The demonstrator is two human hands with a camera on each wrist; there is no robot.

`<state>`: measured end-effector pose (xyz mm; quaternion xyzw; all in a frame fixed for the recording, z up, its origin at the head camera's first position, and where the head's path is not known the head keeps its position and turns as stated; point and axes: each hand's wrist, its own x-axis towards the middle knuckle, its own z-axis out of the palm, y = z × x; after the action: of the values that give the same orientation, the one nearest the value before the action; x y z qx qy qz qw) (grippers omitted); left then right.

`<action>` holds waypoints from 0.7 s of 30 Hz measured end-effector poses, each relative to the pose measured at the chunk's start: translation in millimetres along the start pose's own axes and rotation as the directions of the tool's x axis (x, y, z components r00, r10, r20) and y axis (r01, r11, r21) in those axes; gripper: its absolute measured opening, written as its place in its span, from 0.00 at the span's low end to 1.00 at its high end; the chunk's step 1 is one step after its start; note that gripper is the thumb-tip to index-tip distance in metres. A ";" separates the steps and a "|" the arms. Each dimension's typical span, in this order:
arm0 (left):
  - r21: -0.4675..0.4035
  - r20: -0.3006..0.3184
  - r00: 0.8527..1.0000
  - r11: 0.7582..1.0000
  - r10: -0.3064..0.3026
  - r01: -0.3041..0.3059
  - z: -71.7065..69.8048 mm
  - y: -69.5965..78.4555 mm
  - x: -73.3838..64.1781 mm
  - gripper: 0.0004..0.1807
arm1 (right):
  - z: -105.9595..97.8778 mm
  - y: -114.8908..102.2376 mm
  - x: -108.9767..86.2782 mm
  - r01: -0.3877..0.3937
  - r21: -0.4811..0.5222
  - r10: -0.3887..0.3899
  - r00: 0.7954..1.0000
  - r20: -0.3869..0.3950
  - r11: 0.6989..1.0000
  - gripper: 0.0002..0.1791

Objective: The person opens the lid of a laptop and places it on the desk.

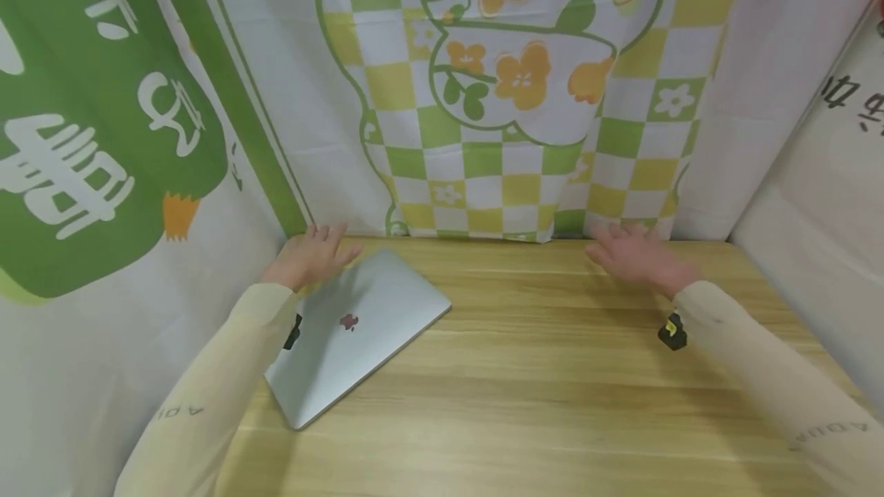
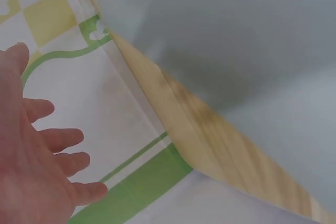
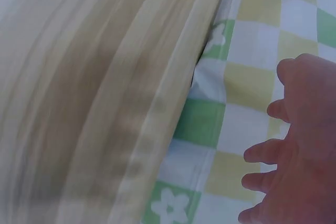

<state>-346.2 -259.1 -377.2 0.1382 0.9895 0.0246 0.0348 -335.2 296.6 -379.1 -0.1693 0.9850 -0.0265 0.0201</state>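
A closed silver laptop (image 1: 376, 328) with a dark red apple logo lies at an angle on the left of the wooden table. Over its far left corner hovers my left hand (image 1: 314, 255), palm down, fingers spread and holding nothing. In the left wrist view that hand (image 2: 39, 150) shows loosely spread fingers, with the laptop lid (image 2: 273, 77) filling the upper right. My right hand (image 1: 638, 255) is held out above the far right part of the table, fingers extended and nothing in them. The right wrist view shows the same hand (image 3: 302, 150) in front of the checkered cloth.
The wood-grain table (image 1: 525, 390) ends at a back wall hung with a green, yellow and white checkered curtain (image 1: 483, 175). A green-and-white printed cloth (image 1: 103, 136) covers the left side, a white printed one (image 1: 829, 198) the right. Each wrist carries a small black device (image 1: 673, 332).
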 end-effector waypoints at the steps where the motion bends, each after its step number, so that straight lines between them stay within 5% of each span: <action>1: 0.004 -0.008 1.000 1.000 0.001 -0.001 2.3 -1.3 -1.0 0.45 | 2.2 -3.0 1.5 0.004 0.005 -0.004 1.000 -0.001 1.000 0.38; 9: -0.171 -0.053 0.999 0.985 -0.009 0.000 17.2 -3.1 -9.6 0.40 | 18.4 -38.9 16.8 0.048 0.061 -0.048 0.999 0.001 0.997 0.37; 21: -0.260 -0.102 0.995 0.965 0.021 -0.047 26.1 0.7 -12.9 0.41 | 44.0 -68.8 28.1 0.069 0.149 -0.067 0.998 -0.013 0.986 0.35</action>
<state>-331.6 -260.9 -402.4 0.1478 0.9756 0.1625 0.0036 -336.7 220.4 -419.8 -0.2007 0.9740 -0.1014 0.0279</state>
